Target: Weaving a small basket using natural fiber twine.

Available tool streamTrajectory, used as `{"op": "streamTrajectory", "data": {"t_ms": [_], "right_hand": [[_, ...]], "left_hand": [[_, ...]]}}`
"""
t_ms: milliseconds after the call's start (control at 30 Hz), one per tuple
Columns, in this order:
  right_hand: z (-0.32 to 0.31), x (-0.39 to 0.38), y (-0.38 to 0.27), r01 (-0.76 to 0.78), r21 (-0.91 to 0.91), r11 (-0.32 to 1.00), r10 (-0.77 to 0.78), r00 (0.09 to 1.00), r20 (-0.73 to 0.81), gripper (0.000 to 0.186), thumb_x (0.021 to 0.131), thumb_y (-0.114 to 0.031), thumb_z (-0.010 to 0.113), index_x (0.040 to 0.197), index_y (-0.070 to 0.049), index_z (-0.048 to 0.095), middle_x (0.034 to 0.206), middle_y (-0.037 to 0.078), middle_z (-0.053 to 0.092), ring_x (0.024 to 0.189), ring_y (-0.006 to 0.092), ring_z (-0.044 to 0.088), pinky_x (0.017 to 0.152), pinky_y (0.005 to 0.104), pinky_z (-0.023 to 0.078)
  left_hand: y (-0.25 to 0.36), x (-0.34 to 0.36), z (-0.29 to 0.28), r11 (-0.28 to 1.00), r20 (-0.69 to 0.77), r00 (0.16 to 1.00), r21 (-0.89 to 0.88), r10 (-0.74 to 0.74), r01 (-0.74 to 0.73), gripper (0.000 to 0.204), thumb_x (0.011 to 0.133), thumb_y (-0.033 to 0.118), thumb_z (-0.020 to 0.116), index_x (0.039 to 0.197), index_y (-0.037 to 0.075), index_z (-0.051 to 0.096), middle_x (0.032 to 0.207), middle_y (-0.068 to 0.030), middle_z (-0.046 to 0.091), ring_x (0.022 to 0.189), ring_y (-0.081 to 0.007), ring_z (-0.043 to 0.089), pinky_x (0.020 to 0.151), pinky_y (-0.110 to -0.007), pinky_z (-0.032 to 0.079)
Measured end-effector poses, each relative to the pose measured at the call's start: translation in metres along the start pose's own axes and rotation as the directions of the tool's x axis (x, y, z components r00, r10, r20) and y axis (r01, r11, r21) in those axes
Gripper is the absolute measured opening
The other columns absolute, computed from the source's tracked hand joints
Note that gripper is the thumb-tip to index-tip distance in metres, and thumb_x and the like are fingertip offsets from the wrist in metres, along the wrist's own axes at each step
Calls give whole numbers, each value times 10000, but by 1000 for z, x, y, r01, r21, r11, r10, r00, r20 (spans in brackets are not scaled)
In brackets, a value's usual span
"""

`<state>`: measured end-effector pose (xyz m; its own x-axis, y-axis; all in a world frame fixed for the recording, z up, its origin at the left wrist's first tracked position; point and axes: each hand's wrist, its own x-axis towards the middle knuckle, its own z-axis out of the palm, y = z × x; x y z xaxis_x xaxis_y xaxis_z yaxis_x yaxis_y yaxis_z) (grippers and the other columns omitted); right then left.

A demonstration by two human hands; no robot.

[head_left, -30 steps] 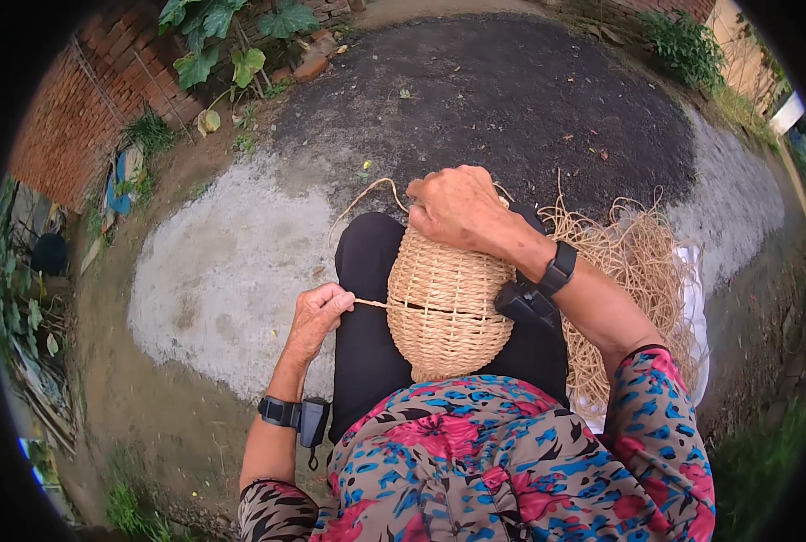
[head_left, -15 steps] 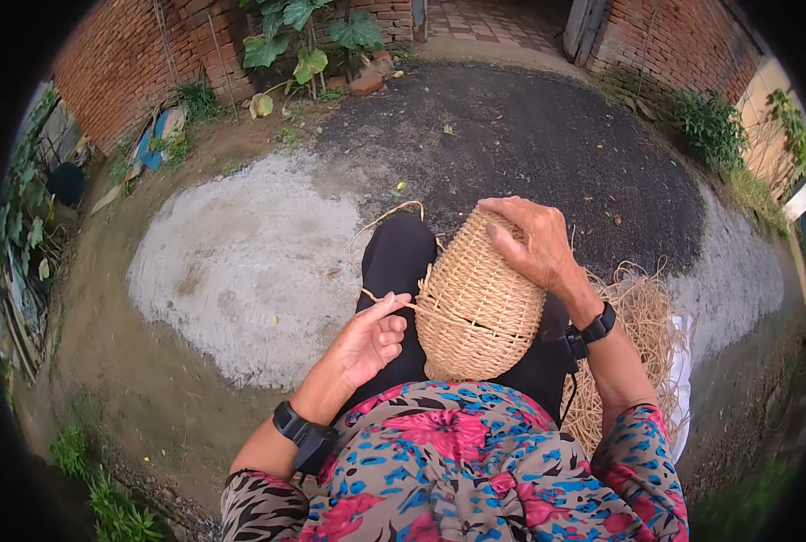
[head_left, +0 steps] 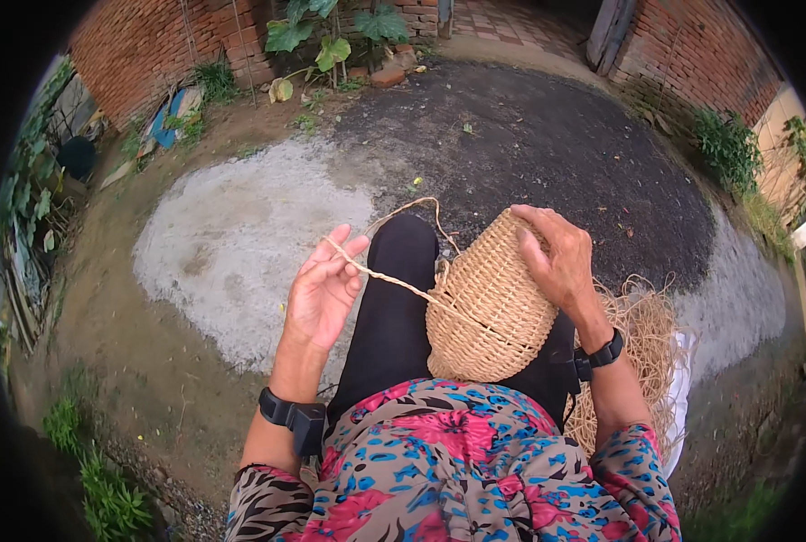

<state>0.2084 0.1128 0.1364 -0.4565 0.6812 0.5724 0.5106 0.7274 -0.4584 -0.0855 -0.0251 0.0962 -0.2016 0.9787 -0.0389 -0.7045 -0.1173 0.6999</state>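
Note:
A rounded woven straw basket (head_left: 486,307) rests on my lap, over black trousers. My right hand (head_left: 555,257) grips its upper right side. A twisted straw cord (head_left: 387,278) runs from the basket's left side out to my left hand (head_left: 323,289), which pinches the cord between the fingers and holds it taut, away from the basket. A loose loop of the cord (head_left: 421,206) curls above my knee. Both wrists wear black bands.
A heap of loose straw fibre (head_left: 645,348) lies on a white cloth by my right side. The ground ahead is pale concrete (head_left: 231,235) and dark asphalt (head_left: 548,135). Brick walls (head_left: 141,45), plants and clutter stand at the far edges.
My left hand has pulled the cord outward and upward, away from the basket. The right hand has slid from the basket's top to its right side, and the basket has tilted.

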Motion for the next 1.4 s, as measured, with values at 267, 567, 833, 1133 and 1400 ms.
{"op": "streamTrajectory", "data": {"t_ms": [267, 567, 833, 1133, 1400], "right_hand": [[3, -3, 3, -23, -26, 999, 23, 1000, -6, 285, 837, -133, 598, 1086, -34, 695, 1032, 175, 711, 904, 316, 700, 791, 399, 556], [6, -3, 4, -55, -44, 998, 54, 999, -5, 282, 845, -153, 588, 1084, -51, 697, 1020, 144, 713, 864, 317, 698, 755, 401, 556], [9, -2, 7, -33, -51, 998, 33, 999, -2, 291, 838, -157, 584, 1080, -39, 695, 992, 142, 709, 842, 313, 692, 748, 410, 544], [5, 0, -3, -30, -103, 994, 27, 999, -27, 259, 841, -147, 597, 1063, -51, 691, 921, 129, 695, 842, 304, 678, 726, 427, 534], [-8, -15, -19, -15, -244, 970, -43, 973, -229, 202, 813, -77, 640, 1011, -58, 674, 776, 89, 625, 700, 257, 607, 643, 387, 475]], "left_hand": [[24, -8, -19, 989, -30, 991, -57, 131, -133, 246, 975, 180, 588, 1179, 43, 568, 1028, -103, 672, 841, -141, 655, 763, -288, 568], [-5, -27, 37, 977, -49, 998, 204, -48, 57, 107, 986, 205, 567, 1018, 103, 557, 683, 32, 486, 568, -54, 403, 459, -213, 341], [-63, -24, 75, 758, 72, 961, 632, -268, 164, 153, 956, 185, 621, 936, 33, 626, 733, 0, 593, 575, -46, 531, 494, -194, 436], [-78, -24, 79, 459, 106, 994, 884, -13, -88, 119, 900, 125, 682, 895, 22, 624, 732, 27, 587, 618, -26, 503, 545, -199, 410], [-73, -22, 86, 423, 173, 984, 896, -44, -139, 157, 834, 85, 705, 923, 36, 586, 704, 52, 535, 613, -15, 473, 554, -191, 407]]}}
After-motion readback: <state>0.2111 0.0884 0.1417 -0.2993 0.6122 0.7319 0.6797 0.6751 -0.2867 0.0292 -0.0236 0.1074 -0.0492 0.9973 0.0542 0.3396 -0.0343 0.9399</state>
